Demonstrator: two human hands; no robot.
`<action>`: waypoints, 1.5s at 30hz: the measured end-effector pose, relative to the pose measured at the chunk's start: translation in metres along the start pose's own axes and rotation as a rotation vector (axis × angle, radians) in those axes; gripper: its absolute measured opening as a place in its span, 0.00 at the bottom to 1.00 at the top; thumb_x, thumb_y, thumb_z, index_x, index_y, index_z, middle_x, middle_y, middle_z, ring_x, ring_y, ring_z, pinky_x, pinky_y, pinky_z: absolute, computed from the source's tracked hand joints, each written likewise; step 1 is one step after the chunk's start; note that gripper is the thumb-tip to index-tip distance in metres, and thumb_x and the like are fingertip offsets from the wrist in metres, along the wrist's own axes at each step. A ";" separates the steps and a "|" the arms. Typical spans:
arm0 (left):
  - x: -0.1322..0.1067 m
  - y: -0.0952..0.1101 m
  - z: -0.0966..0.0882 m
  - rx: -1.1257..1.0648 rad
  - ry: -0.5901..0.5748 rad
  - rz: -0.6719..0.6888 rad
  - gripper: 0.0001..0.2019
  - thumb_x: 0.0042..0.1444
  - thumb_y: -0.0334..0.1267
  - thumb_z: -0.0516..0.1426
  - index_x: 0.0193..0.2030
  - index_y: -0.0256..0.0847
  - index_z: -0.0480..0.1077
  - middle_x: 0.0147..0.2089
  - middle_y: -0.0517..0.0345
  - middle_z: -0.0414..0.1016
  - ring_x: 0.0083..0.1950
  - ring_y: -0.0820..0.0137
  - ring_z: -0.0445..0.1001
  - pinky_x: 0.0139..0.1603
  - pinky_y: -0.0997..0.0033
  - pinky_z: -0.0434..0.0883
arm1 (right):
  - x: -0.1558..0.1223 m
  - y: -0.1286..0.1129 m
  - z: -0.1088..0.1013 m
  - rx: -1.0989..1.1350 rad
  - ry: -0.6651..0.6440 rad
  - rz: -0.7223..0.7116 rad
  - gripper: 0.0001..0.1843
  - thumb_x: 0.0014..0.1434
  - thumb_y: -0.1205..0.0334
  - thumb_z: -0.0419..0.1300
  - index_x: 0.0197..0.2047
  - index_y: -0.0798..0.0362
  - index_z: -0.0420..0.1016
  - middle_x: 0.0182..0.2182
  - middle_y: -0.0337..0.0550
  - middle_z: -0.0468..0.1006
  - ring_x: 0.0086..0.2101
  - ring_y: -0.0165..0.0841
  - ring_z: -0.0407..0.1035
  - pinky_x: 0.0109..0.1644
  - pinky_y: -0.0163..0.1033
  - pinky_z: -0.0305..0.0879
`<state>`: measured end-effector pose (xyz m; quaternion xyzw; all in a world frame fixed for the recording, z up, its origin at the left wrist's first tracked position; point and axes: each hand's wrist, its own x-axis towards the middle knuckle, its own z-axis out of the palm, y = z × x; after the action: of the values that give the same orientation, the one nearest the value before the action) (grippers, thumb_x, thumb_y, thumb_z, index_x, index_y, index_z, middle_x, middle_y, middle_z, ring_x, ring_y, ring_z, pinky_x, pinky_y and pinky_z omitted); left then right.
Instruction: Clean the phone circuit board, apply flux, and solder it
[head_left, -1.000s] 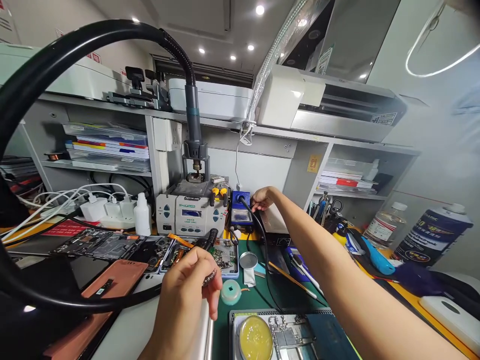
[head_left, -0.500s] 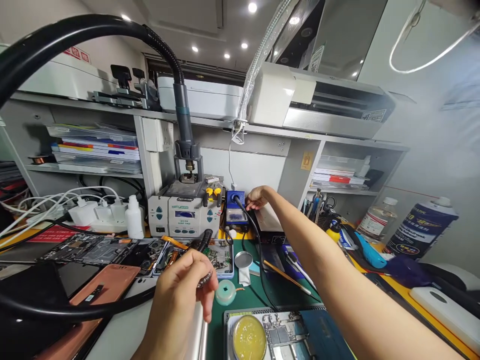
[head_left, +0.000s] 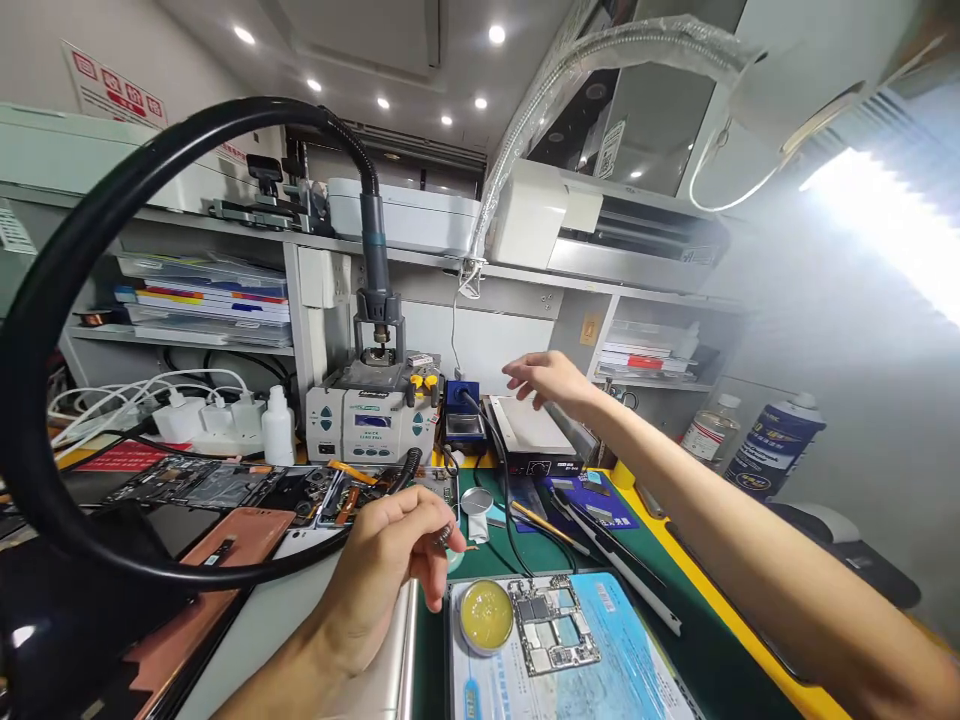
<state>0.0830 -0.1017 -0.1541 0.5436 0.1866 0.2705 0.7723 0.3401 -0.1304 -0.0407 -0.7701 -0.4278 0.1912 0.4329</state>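
Head view: the left hand (head_left: pixel 397 545) has its fingers curled, pinching a small dark ribbed piece (head_left: pixel 445 537) above the surface (head_left: pixel 431 640). The right hand (head_left: pixel 551 380) is raised over the flat-topped box (head_left: pixel 541 435), fingers loosely spread, near the blue stand (head_left: pixel 462 396). The yellow paste tin (head_left: pixel 487 615) sits just beside the circuit board (head_left: pixel 534 607), nearer the left hand.
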 end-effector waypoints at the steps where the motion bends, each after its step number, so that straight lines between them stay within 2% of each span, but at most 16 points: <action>1: -0.001 0.001 0.001 -0.005 -0.017 -0.006 0.14 0.50 0.46 0.65 0.25 0.36 0.72 0.27 0.57 0.77 0.17 0.75 0.69 0.17 0.75 0.67 | -0.025 -0.002 -0.001 0.033 -0.017 -0.047 0.12 0.70 0.58 0.63 0.47 0.58 0.80 0.43 0.49 0.81 0.36 0.32 0.75 0.31 0.34 0.71; 3: -0.004 0.002 0.004 -0.015 -0.051 -0.024 0.14 0.49 0.46 0.66 0.25 0.36 0.73 0.27 0.56 0.78 0.17 0.74 0.70 0.16 0.75 0.67 | -0.075 -0.002 0.005 0.084 -0.097 -0.100 0.11 0.67 0.57 0.63 0.42 0.57 0.83 0.39 0.48 0.82 0.34 0.32 0.74 0.25 0.33 0.66; 5: -0.005 0.003 0.006 -0.024 -0.087 -0.049 0.15 0.48 0.46 0.66 0.26 0.36 0.73 0.27 0.56 0.78 0.16 0.74 0.69 0.15 0.75 0.67 | -0.118 0.002 0.017 0.102 -0.180 -0.104 0.13 0.63 0.53 0.66 0.40 0.56 0.85 0.34 0.46 0.82 0.29 0.32 0.71 0.25 0.34 0.66; 7: -0.006 0.003 0.008 -0.035 -0.117 -0.075 0.15 0.47 0.47 0.67 0.26 0.36 0.72 0.26 0.56 0.77 0.16 0.75 0.69 0.14 0.76 0.67 | -0.146 0.009 0.030 0.097 -0.206 -0.118 0.18 0.63 0.48 0.67 0.46 0.55 0.86 0.35 0.44 0.82 0.30 0.31 0.70 0.29 0.35 0.66; 9: -0.006 0.003 0.009 -0.045 -0.135 -0.099 0.15 0.47 0.47 0.67 0.26 0.37 0.72 0.26 0.58 0.77 0.16 0.76 0.69 0.14 0.76 0.68 | -0.157 0.017 0.040 0.123 -0.231 -0.119 0.23 0.61 0.45 0.69 0.50 0.56 0.85 0.37 0.45 0.83 0.33 0.32 0.71 0.33 0.35 0.67; 12: -0.006 0.002 0.010 -0.046 -0.150 -0.146 0.16 0.47 0.47 0.68 0.27 0.36 0.72 0.26 0.58 0.77 0.16 0.75 0.70 0.13 0.76 0.69 | -0.155 0.030 0.050 0.274 -0.338 -0.052 0.27 0.60 0.43 0.69 0.51 0.57 0.83 0.36 0.46 0.83 0.33 0.32 0.71 0.32 0.35 0.67; 14: -0.006 0.001 0.011 -0.037 -0.153 -0.178 0.16 0.47 0.47 0.69 0.28 0.36 0.73 0.27 0.56 0.78 0.16 0.74 0.71 0.13 0.76 0.70 | -0.150 0.038 0.054 0.358 -0.402 -0.003 0.25 0.60 0.43 0.70 0.46 0.57 0.83 0.32 0.44 0.82 0.28 0.30 0.69 0.29 0.34 0.66; 17: -0.007 0.000 0.011 -0.033 -0.152 -0.203 0.15 0.49 0.45 0.69 0.28 0.34 0.74 0.29 0.53 0.80 0.16 0.74 0.71 0.15 0.76 0.71 | -0.149 0.046 0.058 0.386 -0.368 0.046 0.21 0.57 0.45 0.71 0.34 0.58 0.82 0.23 0.39 0.77 0.22 0.27 0.65 0.26 0.33 0.64; 20: -0.009 0.000 0.012 -0.053 -0.177 -0.227 0.15 0.53 0.46 0.68 0.31 0.34 0.76 0.30 0.52 0.80 0.18 0.73 0.73 0.16 0.75 0.72 | -0.153 0.048 0.060 0.448 -0.330 0.096 0.20 0.54 0.46 0.73 0.30 0.57 0.81 0.22 0.39 0.76 0.21 0.27 0.66 0.25 0.33 0.65; 26: -0.013 0.001 0.012 -0.080 -0.238 -0.267 0.17 0.57 0.49 0.65 0.36 0.33 0.78 0.32 0.48 0.82 0.19 0.70 0.76 0.17 0.74 0.74 | -0.156 0.047 0.060 0.504 -0.308 0.109 0.19 0.55 0.47 0.71 0.30 0.57 0.80 0.23 0.40 0.77 0.21 0.27 0.67 0.25 0.33 0.65; 30: -0.013 0.000 0.014 -0.047 -0.218 -0.259 0.17 0.56 0.49 0.66 0.35 0.34 0.78 0.34 0.48 0.82 0.19 0.72 0.75 0.17 0.74 0.74 | -0.158 0.046 0.062 0.468 -0.305 0.090 0.16 0.57 0.50 0.70 0.30 0.56 0.81 0.22 0.40 0.77 0.21 0.27 0.67 0.25 0.32 0.64; 34: -0.013 -0.001 0.015 -0.011 -0.173 -0.238 0.15 0.54 0.47 0.68 0.34 0.35 0.77 0.33 0.50 0.82 0.19 0.73 0.74 0.17 0.75 0.73 | -0.161 0.044 0.061 0.461 -0.287 0.082 0.13 0.55 0.52 0.72 0.31 0.55 0.84 0.21 0.38 0.76 0.21 0.27 0.66 0.26 0.32 0.63; 41: -0.014 -0.001 0.011 -0.043 -0.176 -0.225 0.14 0.54 0.46 0.63 0.35 0.35 0.78 0.31 0.50 0.82 0.19 0.70 0.75 0.18 0.72 0.74 | -0.163 0.045 0.060 0.449 -0.290 0.052 0.17 0.58 0.48 0.71 0.32 0.55 0.84 0.21 0.38 0.75 0.21 0.27 0.66 0.26 0.33 0.62; 45: -0.014 0.000 0.012 -0.030 -0.168 -0.217 0.11 0.50 0.42 0.67 0.36 0.35 0.78 0.30 0.53 0.80 0.20 0.71 0.74 0.17 0.73 0.74 | -0.164 0.045 0.060 0.459 -0.266 0.049 0.16 0.56 0.49 0.72 0.32 0.55 0.83 0.21 0.37 0.74 0.21 0.27 0.66 0.26 0.32 0.61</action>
<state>0.0790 -0.1196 -0.1496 0.5294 0.1749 0.1416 0.8180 0.2304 -0.2466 -0.1238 -0.6300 -0.4074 0.3932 0.5315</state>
